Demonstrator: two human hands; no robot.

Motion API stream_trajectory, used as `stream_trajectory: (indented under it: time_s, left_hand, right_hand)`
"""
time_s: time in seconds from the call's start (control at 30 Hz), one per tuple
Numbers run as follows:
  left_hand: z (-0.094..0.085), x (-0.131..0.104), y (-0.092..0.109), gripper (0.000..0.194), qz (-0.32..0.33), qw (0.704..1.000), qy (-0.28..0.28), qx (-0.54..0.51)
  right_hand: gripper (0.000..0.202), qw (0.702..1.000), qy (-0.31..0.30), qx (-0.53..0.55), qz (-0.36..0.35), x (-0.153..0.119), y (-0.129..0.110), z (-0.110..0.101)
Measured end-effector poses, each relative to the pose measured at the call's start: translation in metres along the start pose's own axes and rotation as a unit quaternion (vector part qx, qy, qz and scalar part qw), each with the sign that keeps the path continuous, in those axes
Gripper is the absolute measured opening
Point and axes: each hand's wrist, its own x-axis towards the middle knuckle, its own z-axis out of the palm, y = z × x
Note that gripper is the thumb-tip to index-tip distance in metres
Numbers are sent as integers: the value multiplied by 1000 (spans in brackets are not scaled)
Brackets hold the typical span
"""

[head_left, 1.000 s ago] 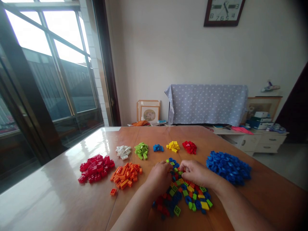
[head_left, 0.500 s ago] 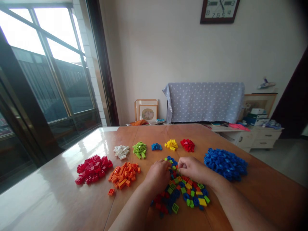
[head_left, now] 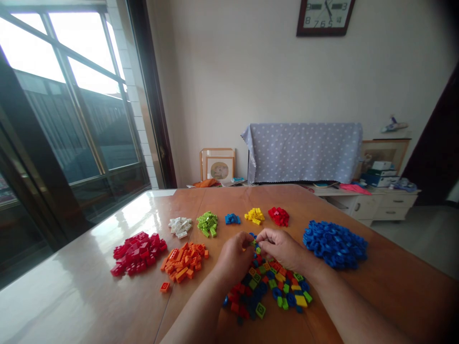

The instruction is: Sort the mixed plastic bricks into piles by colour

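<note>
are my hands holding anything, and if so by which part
I can't tell: the left hand and right hand are close together at the mixed bricks; too little shows between them to confirm a grip.

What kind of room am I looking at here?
Probably a room in a home, perhaps a living or dining room: a wall clock hangs on the plain wall, a polka-dot cloth drapes something on a low white cabinet, and framed pictures lean nearby.
</note>
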Motion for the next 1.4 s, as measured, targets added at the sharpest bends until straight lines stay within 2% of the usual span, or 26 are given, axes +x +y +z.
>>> stream_trajectory:
  time_s: [0.1,0.2,0.37,0.5,0.63,0.8,0.9,1.03,1.23,1.3,1.4]
  left_hand:
    - [0,2,-7,30,14,998,44,37]
    - [0,3,-9,35,36,996,56,63]
    - [-1,3,-6,38,43,996,48,57]
    - [1,4,-10,33,35,997,63,25]
    - [7,7,-15,27,-16,993,64,-93]
    - [7,7,-12,32,-58,948,-5,-311]
    - [3,6,-8,39,-69,926,-13,-370]
    - [-2,5,-5,40,-63,925,13,-374]
    - [5,-1,-13,32,0,970,11,-245]
    - [7,-2,-18,34,2,977,48,-207]
    - [3,1,-25,39,-20,974,132,-182]
  right_hand:
    - [17,989,50,-136,12,2,1,-3]
    - [18,967,58,-247,13,2,1,-6]
    - [17,952,51,-303,9,5,1,0]
    - [11,965,71,-253,-17,8,6,4]
    - [14,988,100,-112,-33,8,4,7]
    - [11,992,107,12,-57,7,-5,11]
    - [7,991,99,48,-72,7,-8,12]
    - [9,990,74,80,-84,9,-6,14]
    - [13,990,85,84,-74,11,0,13]
    - [21,988,107,78,-80,12,1,9]
    - [28,984,147,31,-95,13,4,2]
